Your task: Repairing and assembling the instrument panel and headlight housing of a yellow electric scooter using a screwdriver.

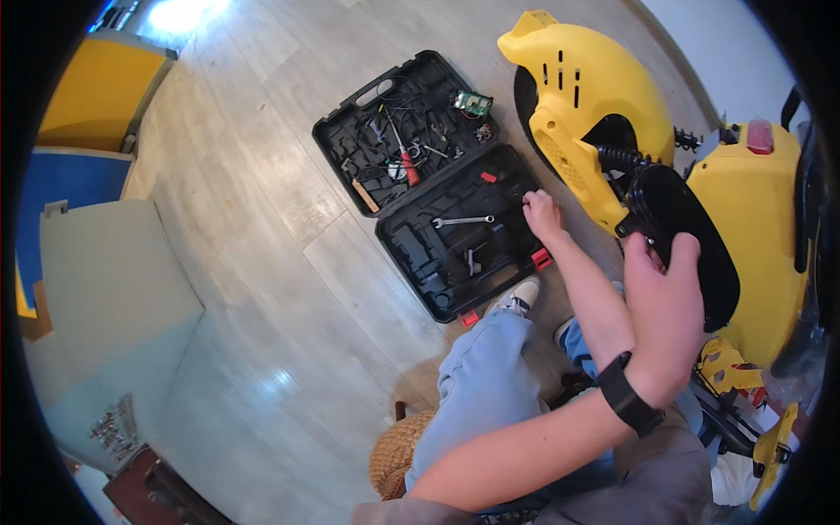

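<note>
My left hand (667, 293), with a black band on its wrist, is closed at the edge of a long black rounded panel (696, 236) on a yellow scooter-like vehicle (744, 206). A small metal part shows by its fingertips. My left forearm crosses over the right one. My right hand (544, 215) is at the right edge of the open black tool case (385, 214), fingers curled together; whatever they pinch is too small to make out. Inside the near half of the case lie a combination wrench (464, 221) and a small red piece (488, 177).
The case's far half holds a red-handled screwdriver (409, 166), cables and a green circuit board (473, 103). A yellow fender (595, 74) with spring shocks (621, 158) stands beyond the panel. A woven stool (398, 451) is by my leg; yellow parts (731, 366) lie at the lower right.
</note>
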The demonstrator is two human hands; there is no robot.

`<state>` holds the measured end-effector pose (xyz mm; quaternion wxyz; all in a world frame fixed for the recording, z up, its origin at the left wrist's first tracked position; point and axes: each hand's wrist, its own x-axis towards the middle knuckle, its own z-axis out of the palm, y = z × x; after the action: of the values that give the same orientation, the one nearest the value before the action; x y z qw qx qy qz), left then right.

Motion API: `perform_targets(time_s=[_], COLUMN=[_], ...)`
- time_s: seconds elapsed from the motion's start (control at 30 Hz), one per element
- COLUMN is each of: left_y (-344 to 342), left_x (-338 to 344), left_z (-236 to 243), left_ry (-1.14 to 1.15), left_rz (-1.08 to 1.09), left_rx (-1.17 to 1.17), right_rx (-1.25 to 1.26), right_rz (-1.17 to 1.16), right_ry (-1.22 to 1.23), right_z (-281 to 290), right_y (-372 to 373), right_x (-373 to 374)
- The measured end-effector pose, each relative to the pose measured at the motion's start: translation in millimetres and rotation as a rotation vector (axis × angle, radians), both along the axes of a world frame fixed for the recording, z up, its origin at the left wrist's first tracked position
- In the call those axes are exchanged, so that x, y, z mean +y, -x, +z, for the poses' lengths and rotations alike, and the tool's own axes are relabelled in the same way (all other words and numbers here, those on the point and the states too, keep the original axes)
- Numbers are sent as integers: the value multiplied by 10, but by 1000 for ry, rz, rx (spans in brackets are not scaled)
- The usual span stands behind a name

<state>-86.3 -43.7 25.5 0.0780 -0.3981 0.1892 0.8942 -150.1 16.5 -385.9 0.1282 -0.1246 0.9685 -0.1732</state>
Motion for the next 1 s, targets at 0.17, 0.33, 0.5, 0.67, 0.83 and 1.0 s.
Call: perform_targets(time_s=[0.17, 0.33, 0.5, 0.67, 0.83, 1.0], left_y=[-25, -60, -54, -108, 44, 171], left_x=[84, 129, 178, 175, 240, 53], left_z=[-89, -115, -76, -98, -150, -378], left_ry=[44, 112, 145, 63, 345, 555], left_rz=[13, -74, 20, -1, 2, -49], left_rx=[0, -2, -29, -11, 20, 40], right_rx=[18, 14, 78, 66, -106, -290], right_rz=[117, 191, 297, 366, 180, 6], right_ry=[-119, -215, -190, -232, -208, 5], right_z=[-221, -341, -469, -474, -14, 910], right_y=[155, 214, 267, 291, 171, -505], right_x=[-195, -182, -200, -165, 65, -618])
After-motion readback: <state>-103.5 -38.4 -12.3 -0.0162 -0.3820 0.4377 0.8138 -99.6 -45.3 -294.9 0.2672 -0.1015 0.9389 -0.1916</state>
